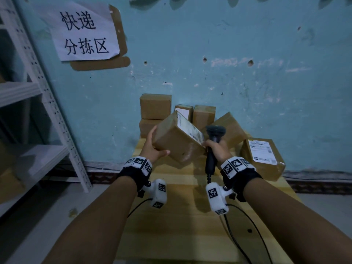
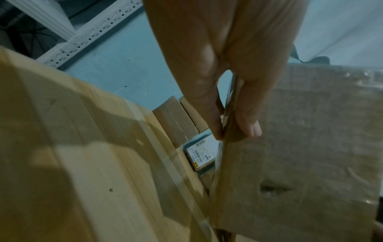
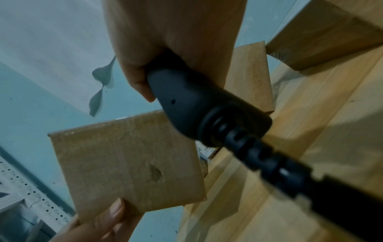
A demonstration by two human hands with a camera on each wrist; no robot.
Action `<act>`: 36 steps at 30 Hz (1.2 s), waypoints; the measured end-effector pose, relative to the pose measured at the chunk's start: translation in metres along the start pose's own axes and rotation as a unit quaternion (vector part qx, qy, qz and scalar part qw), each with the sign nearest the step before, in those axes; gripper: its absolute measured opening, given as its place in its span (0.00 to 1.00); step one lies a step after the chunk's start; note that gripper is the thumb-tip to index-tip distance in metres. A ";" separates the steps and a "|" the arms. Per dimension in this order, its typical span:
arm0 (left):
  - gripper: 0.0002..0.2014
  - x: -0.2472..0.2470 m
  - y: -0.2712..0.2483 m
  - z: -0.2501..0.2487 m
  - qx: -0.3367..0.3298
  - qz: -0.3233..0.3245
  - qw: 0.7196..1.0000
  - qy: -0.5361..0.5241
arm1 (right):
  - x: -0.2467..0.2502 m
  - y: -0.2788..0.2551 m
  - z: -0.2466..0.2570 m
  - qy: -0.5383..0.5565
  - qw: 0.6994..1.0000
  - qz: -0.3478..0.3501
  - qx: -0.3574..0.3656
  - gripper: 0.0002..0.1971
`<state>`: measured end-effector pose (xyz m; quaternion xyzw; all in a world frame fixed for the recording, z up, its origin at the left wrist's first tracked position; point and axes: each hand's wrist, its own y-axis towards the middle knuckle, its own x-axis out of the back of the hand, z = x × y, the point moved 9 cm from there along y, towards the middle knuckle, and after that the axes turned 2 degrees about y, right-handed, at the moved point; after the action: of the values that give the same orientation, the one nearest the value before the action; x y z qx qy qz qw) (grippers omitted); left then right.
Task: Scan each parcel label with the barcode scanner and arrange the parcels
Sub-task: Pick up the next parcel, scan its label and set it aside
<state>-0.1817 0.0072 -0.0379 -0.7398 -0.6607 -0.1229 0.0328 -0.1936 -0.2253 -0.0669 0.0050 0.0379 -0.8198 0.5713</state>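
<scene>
A person's left hand (image 1: 152, 147) is holding a tilted brown cardboard parcel (image 1: 177, 139) above the pale wooden table (image 1: 182, 235), thumb along the near face and fingers wrapped round the far end. The parcel's long axis is running from that hand down toward the right hand (image 1: 217, 149), which is gripping the handle of a black pistol-shaped barcode scanner (image 1: 214, 141) just beside the parcel's lower corner. The white printed shipping label (image 1: 188, 128) is lying on the upper face, up and to the left of the scanner's head, so the scan looks to depend on turning the head toward it. More brown cardboard boxes (image 1: 155, 105) are standing beyond both hands, against the blue wall (image 1: 247, 44).
</scene>
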 end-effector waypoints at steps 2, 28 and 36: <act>0.48 -0.001 0.001 0.004 0.012 -0.002 1.000 0.001 | 0.002 0.001 -0.001 -0.002 1.000 -0.010 0.001 0.24; 0.47 -0.012 0.000 0.023 0.182 0.005 0.983 -0.034 | 0.011 0.005 0.002 -0.029 0.998 -0.031 0.044 0.31; 0.38 -0.031 0.000 0.029 0.160 0.087 0.983 -0.020 | 0.023 0.005 0.007 -0.021 0.998 -0.044 0.046 0.27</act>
<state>-0.1806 -0.0167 -0.0733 -0.7820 -0.6054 0.0028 0.1483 -0.1964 -0.2492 -0.0609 0.0125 -0.0116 -0.8447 0.5350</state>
